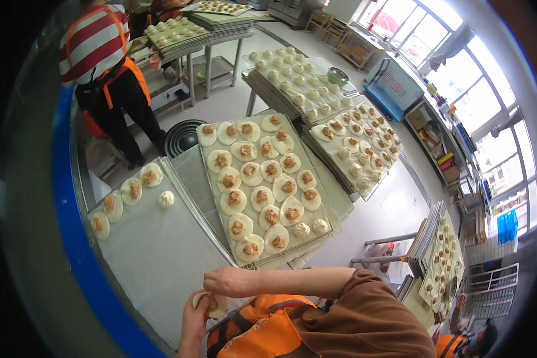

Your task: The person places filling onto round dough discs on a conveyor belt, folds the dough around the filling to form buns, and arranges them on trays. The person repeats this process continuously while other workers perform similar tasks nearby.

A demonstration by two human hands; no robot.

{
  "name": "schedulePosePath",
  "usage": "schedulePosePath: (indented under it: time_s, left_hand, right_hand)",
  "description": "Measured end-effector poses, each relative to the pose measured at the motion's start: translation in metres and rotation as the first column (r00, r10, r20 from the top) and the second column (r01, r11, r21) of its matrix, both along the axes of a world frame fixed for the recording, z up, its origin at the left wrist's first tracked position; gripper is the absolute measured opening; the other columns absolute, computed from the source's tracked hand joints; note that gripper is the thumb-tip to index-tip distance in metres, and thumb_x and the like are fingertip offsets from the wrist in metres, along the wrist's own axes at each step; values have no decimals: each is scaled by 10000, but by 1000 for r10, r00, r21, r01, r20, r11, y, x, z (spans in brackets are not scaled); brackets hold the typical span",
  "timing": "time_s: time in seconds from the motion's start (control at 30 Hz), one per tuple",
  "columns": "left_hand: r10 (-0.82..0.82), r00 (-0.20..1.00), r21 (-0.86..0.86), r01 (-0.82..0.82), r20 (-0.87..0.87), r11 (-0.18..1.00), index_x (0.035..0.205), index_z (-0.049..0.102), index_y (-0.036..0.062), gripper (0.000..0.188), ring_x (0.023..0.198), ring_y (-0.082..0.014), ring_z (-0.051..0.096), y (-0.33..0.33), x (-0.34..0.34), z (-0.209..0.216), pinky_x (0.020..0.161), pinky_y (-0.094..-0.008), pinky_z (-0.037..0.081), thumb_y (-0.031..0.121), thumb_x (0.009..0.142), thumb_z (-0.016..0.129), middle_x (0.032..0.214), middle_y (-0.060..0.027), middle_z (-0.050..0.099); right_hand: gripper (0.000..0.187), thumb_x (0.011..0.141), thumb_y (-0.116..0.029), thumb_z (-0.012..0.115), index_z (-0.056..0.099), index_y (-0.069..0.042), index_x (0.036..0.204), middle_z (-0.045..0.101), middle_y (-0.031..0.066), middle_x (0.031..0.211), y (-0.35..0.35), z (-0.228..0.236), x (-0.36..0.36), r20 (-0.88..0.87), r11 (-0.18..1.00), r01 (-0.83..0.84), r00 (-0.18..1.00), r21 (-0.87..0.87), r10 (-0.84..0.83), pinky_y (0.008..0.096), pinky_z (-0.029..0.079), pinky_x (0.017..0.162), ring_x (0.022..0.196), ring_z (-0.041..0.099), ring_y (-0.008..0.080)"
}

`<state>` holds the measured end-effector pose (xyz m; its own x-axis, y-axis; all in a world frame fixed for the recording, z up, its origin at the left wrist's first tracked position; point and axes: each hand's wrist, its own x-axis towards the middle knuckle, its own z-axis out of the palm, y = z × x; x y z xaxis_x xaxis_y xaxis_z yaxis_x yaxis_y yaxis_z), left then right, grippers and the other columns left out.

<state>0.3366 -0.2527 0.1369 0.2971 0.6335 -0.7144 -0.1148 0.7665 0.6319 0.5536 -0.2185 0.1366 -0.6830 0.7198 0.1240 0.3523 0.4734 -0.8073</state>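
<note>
My left hand point(192, 319) cradles a filled bun wrapper point(218, 308), a round of pale dough with brown filling in its middle. Above it, my right hand point(230, 282) has its fingers pinched together at the dough's upper edge. Both hands are over the near end of a lined tray point(155, 250). At that tray's far end lie several flat filled dough rounds point(131, 191) and one closed, pleated bun point(166, 199). To the right, another tray point(316, 237) holds rows of filled rounds point(262, 198) and two pleated buns point(302, 230) at its near edge.
Further off, stacked trays carry closed buns point(298, 80) and filled rounds point(355, 143). A metal bowl point(338, 76) rests on one. Blue edging point(71, 238) runs along my left. A co-worker in a striped shirt point(95, 45) stands far left; another person point(459, 343) is at lower right.
</note>
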Motion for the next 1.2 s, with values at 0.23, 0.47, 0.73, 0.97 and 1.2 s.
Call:
schedulePosePath:
  time_s: [0.23,0.47,0.73,0.97,1.2]
  left_hand:
    - [-203,977,24,205,-62,978,1283,536,35,295,922,-162,655,-2,0,-3,756,-306,543,229,1064,497,1047,-47,636]
    - [-224,974,42,223,20,974,1348,510,43,336,966,-163,634,3,5,-3,814,-301,543,226,1069,467,1139,-57,602]
    - [-257,966,272,251,-15,929,1293,538,44,277,914,-122,589,-9,5,-5,801,-268,488,177,1060,468,1040,-46,601]
    - [-247,966,145,255,-72,956,1311,526,39,279,1057,-169,599,-2,6,-7,907,-295,493,103,1049,453,1170,-73,605]
    - [63,992,98,-74,112,992,1390,476,33,345,1160,-155,568,-14,26,9,1004,-308,468,58,1050,423,1264,-86,576]
  right_hand:
    - [158,866,-105,603,553,12,960,552,162,933,-4,4,2,-133,999,-26,991,20,28,446,502,740,847,598,380]
    - [166,857,-126,620,571,3,949,560,156,909,-2,-1,3,-131,999,19,991,-37,-24,451,496,736,833,599,382]
    - [175,865,-141,594,563,-4,970,544,132,922,-3,9,7,-105,998,17,994,63,-11,427,488,750,869,593,322]
    - [174,859,-126,583,585,-14,992,564,136,931,-4,5,7,-60,985,-55,996,162,65,424,499,791,901,599,330]
    - [188,855,-136,597,601,-34,1014,582,123,960,-3,19,14,-24,986,-11,1000,169,15,408,497,833,936,601,325]
